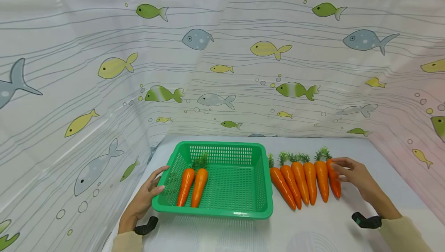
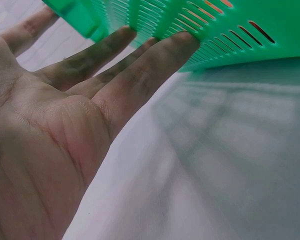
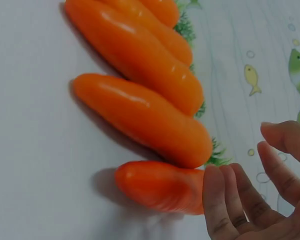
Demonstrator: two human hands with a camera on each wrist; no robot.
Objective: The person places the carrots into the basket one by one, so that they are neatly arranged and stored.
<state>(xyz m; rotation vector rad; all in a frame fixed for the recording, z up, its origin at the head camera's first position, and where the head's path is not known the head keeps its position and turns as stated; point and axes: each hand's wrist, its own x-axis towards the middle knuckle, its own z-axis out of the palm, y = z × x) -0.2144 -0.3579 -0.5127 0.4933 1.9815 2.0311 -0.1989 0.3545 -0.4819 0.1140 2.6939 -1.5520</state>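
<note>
A green plastic basket point(image 1: 217, 215) with slotted walls stands on the table, two orange carrots point(image 1: 186, 186) with green tops lying inside on its left. My left hand point(image 1: 146, 196) is at the basket's left side; in the left wrist view its nearly straight fingers point(image 2: 150, 70) touch the slotted wall. To the right of the basket, several carrots point(image 1: 300, 182) lie side by side, tops away from me. At the rightmost carrot point(image 3: 160, 187) is my right hand point(image 1: 354, 176), fingers loosely bent and spread. Its fingertips overlap that carrot's top end, hiding part of it.
A white table point(image 1: 295, 230) bears everything. Behind it and along both sides hang white sheets point(image 1: 243, 89) printed with fish. Black devices point(image 1: 366, 221) are strapped on both wrists, next to beige sleeves.
</note>
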